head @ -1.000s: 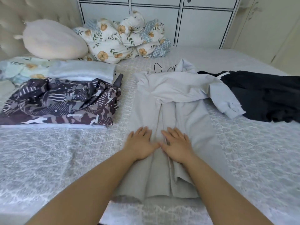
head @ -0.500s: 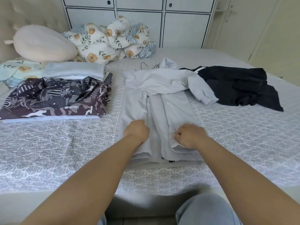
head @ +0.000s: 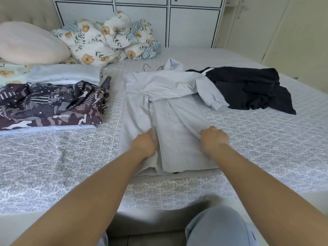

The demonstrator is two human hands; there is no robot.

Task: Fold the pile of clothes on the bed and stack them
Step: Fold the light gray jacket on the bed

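A pale grey long-sleeved shirt (head: 170, 107) lies lengthwise on the patterned bedspread (head: 257, 148), its sides folded in and one sleeve trailing to the right. My left hand (head: 144, 144) grips the shirt's left fold near the hem. My right hand (head: 213, 139) grips the right fold at the same height. A crumpled black garment (head: 248, 87) lies to the right of the shirt. On the left sits a dark patterned garment (head: 51, 103) on a pale blue folded piece, with more pale blue folded clothes (head: 65, 73) behind it.
A cream pillow (head: 30, 43) and a bundled floral quilt (head: 110, 38) lie at the head of the bed. White cupboards (head: 142, 20) stand behind. A thin black cord (head: 150, 67) lies beyond the shirt collar. My knee (head: 218, 226) is at the bed's near edge.
Both hands went from lying flat together on the shirt's middle to gripping its left and right folds. The view pulled back from the bed.
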